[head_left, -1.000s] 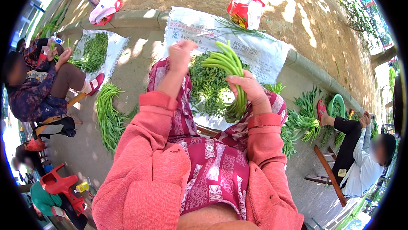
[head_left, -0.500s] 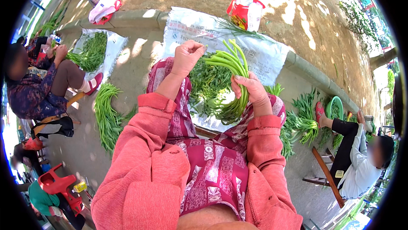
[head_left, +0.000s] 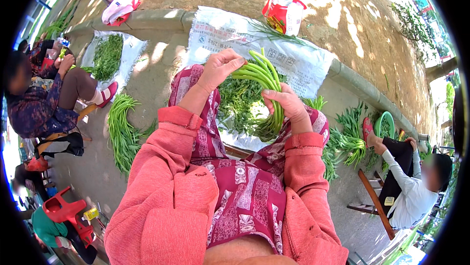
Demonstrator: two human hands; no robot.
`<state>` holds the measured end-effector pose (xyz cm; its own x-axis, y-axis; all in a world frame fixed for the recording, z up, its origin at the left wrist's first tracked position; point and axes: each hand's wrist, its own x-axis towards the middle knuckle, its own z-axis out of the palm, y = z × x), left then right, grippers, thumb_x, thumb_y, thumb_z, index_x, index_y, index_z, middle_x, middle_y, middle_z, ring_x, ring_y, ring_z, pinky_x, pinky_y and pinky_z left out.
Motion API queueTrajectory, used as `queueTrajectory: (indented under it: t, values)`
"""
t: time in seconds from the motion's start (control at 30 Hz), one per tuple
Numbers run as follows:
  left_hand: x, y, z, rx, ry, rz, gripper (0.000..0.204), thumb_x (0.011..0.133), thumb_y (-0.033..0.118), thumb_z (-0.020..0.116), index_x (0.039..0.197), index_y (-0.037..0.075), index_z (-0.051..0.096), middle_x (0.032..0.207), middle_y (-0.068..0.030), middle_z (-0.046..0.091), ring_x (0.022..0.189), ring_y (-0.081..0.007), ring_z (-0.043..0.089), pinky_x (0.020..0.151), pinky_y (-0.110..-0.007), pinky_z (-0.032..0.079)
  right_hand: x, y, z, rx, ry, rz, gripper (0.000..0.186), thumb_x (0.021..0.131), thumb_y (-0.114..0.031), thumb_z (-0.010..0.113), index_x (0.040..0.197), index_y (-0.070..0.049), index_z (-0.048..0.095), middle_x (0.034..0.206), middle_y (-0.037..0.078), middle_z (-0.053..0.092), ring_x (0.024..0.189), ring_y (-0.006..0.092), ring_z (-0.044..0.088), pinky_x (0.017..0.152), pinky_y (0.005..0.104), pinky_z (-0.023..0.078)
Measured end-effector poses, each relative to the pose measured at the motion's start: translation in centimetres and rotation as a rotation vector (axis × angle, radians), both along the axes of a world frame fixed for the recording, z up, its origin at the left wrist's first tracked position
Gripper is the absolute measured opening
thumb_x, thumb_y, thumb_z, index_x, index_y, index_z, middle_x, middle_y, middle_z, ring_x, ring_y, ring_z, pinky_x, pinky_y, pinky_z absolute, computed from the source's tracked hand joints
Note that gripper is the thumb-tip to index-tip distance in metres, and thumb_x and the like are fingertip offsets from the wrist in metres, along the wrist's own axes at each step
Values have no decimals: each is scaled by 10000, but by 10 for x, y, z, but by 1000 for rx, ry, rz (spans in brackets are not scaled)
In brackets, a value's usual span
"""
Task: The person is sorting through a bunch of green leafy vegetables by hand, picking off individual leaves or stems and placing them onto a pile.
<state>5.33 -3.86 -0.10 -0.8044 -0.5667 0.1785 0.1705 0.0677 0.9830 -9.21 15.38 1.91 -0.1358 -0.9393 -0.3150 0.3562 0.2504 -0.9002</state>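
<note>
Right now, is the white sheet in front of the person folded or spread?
Spread: the white sheet lies open, its wide printed face showing, with green leaves heaped on it.

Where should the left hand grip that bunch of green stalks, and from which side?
Probably best on the bare stretch just above the right hand, coming from the left. There the green stalks run close together before their ends fan up and leftward, while the right hand holds them from the right, leaving the left side open.
</note>
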Motion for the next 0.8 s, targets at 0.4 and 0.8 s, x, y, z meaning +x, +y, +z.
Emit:
queueTrajectory:
  t: [0.4,0.8]
  values:
    - [-1,-4,-10,-189,-43,-90,97,791,54,676,864,-8,692,783,-19,593,753,-100,569,714,-248,446,2,-1,0,42,64,45,201,875,-183,643,976,-19,586,674,-3,529,511,80,485,443,222,396]
    - [-2,3,1,-649,29,66,65,703,3,661,767,-11,657,699,-80,578,676,-217,568,646,-298,450,3,-2,-6,46,91,51,201,872,-194,640,966,-27,581,629,9,524,497,88,474,446,224,387]
